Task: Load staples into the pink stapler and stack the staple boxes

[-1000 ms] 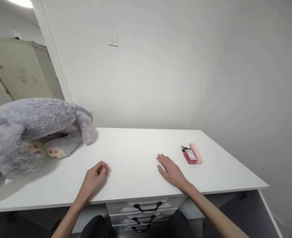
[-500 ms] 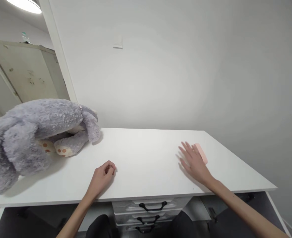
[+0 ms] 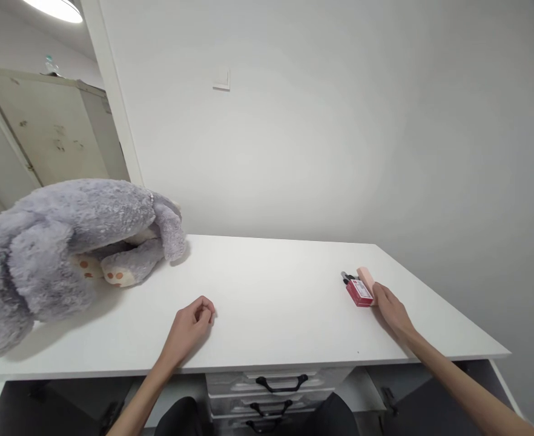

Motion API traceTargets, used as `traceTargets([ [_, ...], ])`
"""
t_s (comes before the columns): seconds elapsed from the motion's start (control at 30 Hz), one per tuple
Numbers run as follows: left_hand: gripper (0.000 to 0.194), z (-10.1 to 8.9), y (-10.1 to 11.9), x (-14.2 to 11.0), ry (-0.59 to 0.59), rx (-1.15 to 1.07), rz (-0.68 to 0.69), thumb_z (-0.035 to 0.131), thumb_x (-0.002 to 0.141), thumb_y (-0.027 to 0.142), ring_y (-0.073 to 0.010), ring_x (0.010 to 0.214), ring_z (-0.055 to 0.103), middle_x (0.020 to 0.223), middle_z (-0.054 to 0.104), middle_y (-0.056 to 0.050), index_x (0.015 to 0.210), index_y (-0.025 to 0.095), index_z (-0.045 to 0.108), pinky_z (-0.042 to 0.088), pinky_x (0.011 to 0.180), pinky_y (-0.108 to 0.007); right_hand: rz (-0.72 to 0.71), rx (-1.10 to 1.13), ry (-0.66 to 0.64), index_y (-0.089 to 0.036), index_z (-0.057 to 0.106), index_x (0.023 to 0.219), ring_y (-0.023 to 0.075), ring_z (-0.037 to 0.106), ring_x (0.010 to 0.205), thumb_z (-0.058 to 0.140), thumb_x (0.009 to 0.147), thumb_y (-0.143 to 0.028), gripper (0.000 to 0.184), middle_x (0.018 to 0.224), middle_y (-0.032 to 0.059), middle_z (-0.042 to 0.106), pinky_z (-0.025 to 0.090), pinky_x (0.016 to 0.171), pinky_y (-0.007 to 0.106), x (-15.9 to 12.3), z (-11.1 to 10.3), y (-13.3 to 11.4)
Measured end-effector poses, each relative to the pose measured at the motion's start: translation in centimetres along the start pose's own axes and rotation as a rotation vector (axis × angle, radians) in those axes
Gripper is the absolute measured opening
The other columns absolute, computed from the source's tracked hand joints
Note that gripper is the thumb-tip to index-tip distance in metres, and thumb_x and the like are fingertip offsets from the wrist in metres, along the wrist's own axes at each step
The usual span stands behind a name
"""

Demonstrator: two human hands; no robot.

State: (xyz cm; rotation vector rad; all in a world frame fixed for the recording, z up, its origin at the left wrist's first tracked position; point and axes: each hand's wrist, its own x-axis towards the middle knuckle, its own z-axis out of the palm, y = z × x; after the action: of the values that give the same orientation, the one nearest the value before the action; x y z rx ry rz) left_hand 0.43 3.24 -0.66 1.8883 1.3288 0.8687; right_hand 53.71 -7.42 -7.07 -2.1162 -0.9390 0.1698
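Note:
My right hand [image 3: 390, 310] is at the right of the white desktop [image 3: 267, 303], its fingers closed at the near end of a slim pink case [image 3: 365, 277]. The underside of that grip is hidden. Just left of the case lies a small red box [image 3: 359, 293] with a white label. Behind the box, a small black and silver item [image 3: 347, 277] is partly covered; its kind is unclear. My left hand [image 3: 191, 327] rests on the desktop with its fingers curled into a loose fist, nothing showing in it.
A large grey plush toy [image 3: 85, 218] lies across the left of the desktop. Below the front edge are drawers with black handles [image 3: 281, 384] and open compartments on both sides. A wall [image 3: 294, 133] stands behind the desk, and a metal cabinet [image 3: 40, 127] is at the far left.
My right hand has moved right and toward me, from spread over the items to closed at the pink case. The red box and black item now show. My left hand stays put.

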Motion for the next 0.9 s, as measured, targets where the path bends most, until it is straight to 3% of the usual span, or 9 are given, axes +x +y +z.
traceTargets([
  [0.3,0.018,0.0,0.2,-0.1,0.000,-0.030,-0.004,0.046,0.082,0.029,-0.0168,0.062,0.050,0.067,0.063,0.001,0.076,0.022,0.061,0.036,0.061,-0.027,0.039,0.115,-0.053,-0.016,0.061,0.144,0.0358,0.059,0.131,0.029,0.096,-0.068,0.077,0.146,0.0160,0.064,0.043,0.111,0.047,-0.1,2.2,-1.6],
  [0.53,0.019,-0.1,0.7,-0.2,0.002,-0.025,-0.025,0.045,0.082,0.030,-0.0169,0.061,0.049,0.067,0.062,0.000,0.075,0.022,0.061,0.035,0.060,-0.027,0.001,0.160,-0.088,-0.017,0.063,0.142,0.0357,0.062,0.128,0.033,0.096,-0.070,0.076,0.140,0.0158,0.067,0.044,0.110,0.048,-0.9,4.1,-3.7],
  [0.9,0.019,0.1,0.2,-0.1,-0.001,-0.017,-0.028,0.045,0.082,0.029,-0.0167,0.062,0.048,0.067,0.062,0.001,0.076,0.022,0.061,0.036,0.062,-0.027,-0.113,0.219,-0.192,-0.020,0.063,0.141,0.0339,0.063,0.126,0.031,0.098,-0.071,0.074,0.139,0.0123,0.069,0.047,0.107,0.046,-4.1,7.1,-8.2],
])
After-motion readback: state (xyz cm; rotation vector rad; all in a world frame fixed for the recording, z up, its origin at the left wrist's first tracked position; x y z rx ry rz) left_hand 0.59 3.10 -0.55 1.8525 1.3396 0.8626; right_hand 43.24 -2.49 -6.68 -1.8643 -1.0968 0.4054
